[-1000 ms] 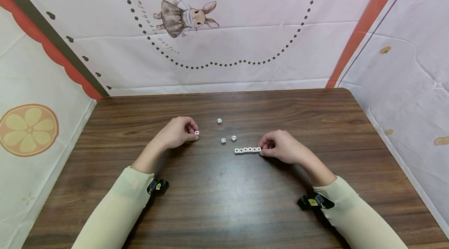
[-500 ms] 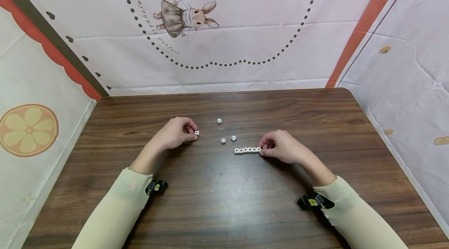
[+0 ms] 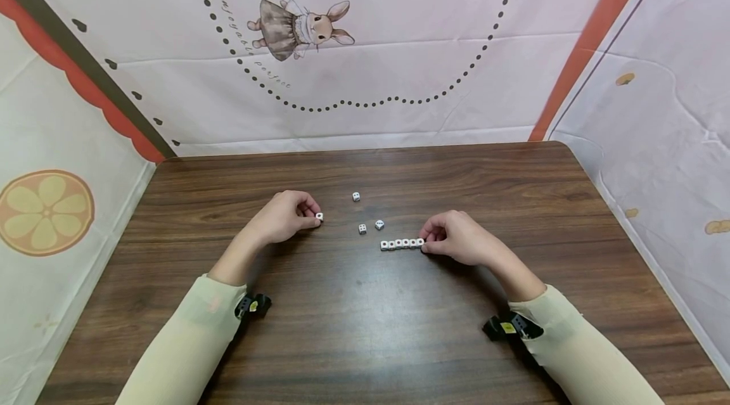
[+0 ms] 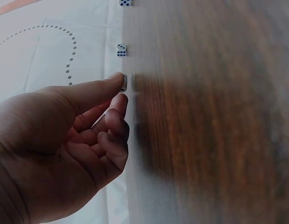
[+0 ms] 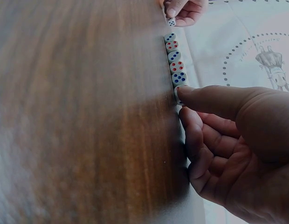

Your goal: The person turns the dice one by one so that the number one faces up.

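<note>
On the brown wood-grain worktop (image 3: pixel 365 335), the right grip (image 3: pixel 463 239) pinches the right end of a left-to-right row of six white cubic dice (image 3: pixel 398 244); the left grip (image 3: pixel 285 217), well left of it, pinches a lone white cubic die (image 3: pixel 319 217). Only the right wrist view resolves the row's red and blue side pips (image 5: pixel 179 78).

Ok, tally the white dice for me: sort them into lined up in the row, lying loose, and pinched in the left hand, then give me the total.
White dice in the row, including the end one pinched by the right hand: 6
Loose white dice: 3
White die pinched in the left hand: 1
Total: 10 white dice
</note>
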The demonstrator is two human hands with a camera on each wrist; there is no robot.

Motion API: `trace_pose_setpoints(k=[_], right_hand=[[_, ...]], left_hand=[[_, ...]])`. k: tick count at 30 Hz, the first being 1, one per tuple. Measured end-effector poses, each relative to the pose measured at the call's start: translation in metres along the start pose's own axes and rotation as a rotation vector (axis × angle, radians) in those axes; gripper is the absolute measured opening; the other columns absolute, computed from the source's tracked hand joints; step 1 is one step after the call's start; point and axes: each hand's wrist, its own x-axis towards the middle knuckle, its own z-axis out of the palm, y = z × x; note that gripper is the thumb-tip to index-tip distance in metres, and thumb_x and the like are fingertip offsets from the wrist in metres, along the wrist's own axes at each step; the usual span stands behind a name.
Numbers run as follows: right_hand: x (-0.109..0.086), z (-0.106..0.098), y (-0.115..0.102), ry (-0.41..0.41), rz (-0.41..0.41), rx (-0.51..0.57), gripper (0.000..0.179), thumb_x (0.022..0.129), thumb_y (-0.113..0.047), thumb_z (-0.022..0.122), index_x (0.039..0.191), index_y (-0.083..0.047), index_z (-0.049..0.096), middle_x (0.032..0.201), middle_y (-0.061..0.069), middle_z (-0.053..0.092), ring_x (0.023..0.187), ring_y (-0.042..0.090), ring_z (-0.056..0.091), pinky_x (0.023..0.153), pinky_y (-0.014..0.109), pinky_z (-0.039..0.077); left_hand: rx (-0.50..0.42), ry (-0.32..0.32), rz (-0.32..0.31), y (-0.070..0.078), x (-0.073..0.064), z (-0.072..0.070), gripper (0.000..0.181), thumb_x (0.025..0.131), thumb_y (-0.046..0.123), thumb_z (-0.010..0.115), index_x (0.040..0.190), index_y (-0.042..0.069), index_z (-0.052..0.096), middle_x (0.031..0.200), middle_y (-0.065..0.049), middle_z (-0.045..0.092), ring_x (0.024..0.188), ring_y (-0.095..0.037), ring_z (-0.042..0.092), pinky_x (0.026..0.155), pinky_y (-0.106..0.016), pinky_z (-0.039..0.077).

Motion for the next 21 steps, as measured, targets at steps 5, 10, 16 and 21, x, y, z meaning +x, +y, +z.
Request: trace_pose_setpoints(k=[5,10,16,21], right_hand=[[0.001,0.0,0.0,-0.004,0.002,0.0,0.007,0.092,-0.012,0.083,0.097,-0.011,0.078,0.079,-0.009,0.068,0.073,0.009,0.06,0.07,0.03,0.05],[0.0,-0.001,0.0,-0.001,0.002,-0.003,0.007,0.092,-0.012,0.083,0.096,-0.011,0.077,0.079,-0.009,0.068,0.073,0.009,0.06,0.07,0.03,0.05],[0.0,0.0,0.0,0.0,0.001,-0.001,0.007,0.092,-0.012,0.083,0.096,-0.012,0.077,0.079,-0.009,0.068,0.073,0.009,0.06,0.07,0.03,0.05],[0.0,0.0,0.0,-0.003,0.008,0.001,0.006,0.092,-0.012,0.083,0.096,-0.012,0.077,0.079,-0.009,0.068,0.073,0.01,0.06,0.07,0.031,0.05]], left_hand=[[-0.002,-0.005,0.003,0.002,-0.002,0.0,0.01,0.095,0.014,0.082,0.099,0.011,0.073,0.088,0.0,0.069,0.082,-0.017,0.063,0.075,-0.036,0.05],[0.004,-0.007,0.011,0.007,-0.004,0.002,0.01,0.094,0.015,0.082,0.099,0.012,0.074,0.087,0.002,0.07,0.081,-0.016,0.063,0.076,-0.036,0.05],[0.001,-0.011,0.029,0.016,-0.006,0.005,0.01,0.093,0.015,0.083,0.098,0.013,0.074,0.085,0.004,0.07,0.08,-0.015,0.064,0.076,-0.035,0.05],[0.002,-0.008,0.063,0.026,-0.008,0.007,0.011,0.093,0.015,0.084,0.097,0.012,0.074,0.084,0.004,0.07,0.079,-0.014,0.064,0.074,-0.033,0.051]])
